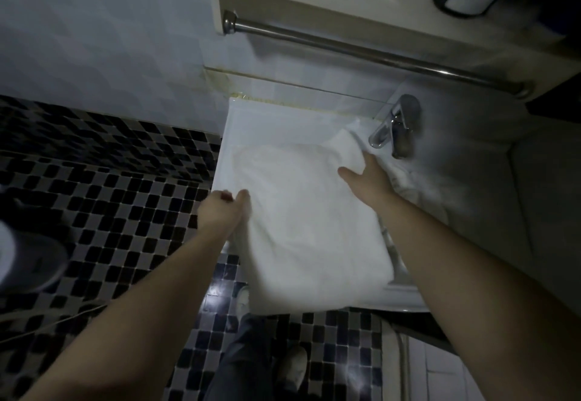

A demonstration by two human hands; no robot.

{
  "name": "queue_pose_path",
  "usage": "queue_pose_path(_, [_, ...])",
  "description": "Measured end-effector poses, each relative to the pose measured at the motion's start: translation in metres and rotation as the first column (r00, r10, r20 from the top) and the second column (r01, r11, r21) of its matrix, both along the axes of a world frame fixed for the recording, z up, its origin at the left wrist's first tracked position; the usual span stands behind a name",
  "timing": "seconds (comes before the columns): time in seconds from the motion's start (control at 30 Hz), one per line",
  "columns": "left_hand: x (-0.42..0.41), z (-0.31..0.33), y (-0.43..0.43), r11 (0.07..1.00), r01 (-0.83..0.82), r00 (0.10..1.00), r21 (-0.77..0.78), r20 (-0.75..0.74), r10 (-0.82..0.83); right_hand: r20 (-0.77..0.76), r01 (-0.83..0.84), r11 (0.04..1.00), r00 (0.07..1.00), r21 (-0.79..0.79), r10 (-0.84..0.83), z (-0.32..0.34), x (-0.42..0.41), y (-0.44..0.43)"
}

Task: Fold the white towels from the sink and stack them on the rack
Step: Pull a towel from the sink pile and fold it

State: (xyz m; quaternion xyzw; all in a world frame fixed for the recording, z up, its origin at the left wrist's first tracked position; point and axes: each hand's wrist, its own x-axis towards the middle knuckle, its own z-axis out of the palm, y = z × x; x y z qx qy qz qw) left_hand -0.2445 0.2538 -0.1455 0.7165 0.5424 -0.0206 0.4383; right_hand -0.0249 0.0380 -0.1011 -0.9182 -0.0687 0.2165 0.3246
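Towel (pixel 311 218), white and folded flat, lies across the sink (pixel 231 124), its near edge overhanging the sink's front rim. Left hand (pixel 220 209) pinches the towel's edge at the sink's left side, fingers curled. Right hand (pixel 371 177) rests on its far corner near the sink's faucet (pixel 393 124), thumb spread; its fingers are hidden, so I cannot tell its grip.

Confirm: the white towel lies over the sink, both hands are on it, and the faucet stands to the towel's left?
No. The head view shows the faucet to the right of the towel, beside the right hand, not left. The towel does lie over the sink, with the left hand on it too.
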Motion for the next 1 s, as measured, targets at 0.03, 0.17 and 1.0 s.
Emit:
queue_pose_path(0.03, [-0.004, 0.001, -0.008, 1.0, 0.002, 1.0, -0.013, 0.0, -0.002, -0.038, 0.011, 1.0, 0.999, 0.018, -0.01, -0.002, -0.007, -0.008])
queue_pose_path(0.17, [-0.016, 0.012, -0.046, 0.993, -0.075, 0.995, -0.088, -0.071, 0.069, -0.342, 0.036, 0.998, 0.94, 0.043, -0.019, -0.006, -0.042, -0.058])
queue_pose_path(1.0, [-0.086, 0.003, -0.085, 0.958, -0.153, 0.928, -0.242, 0.299, 0.223, -0.701, 0.268, 0.89, 0.709, 0.37, 0.078, 0.001, -0.085, -0.1])
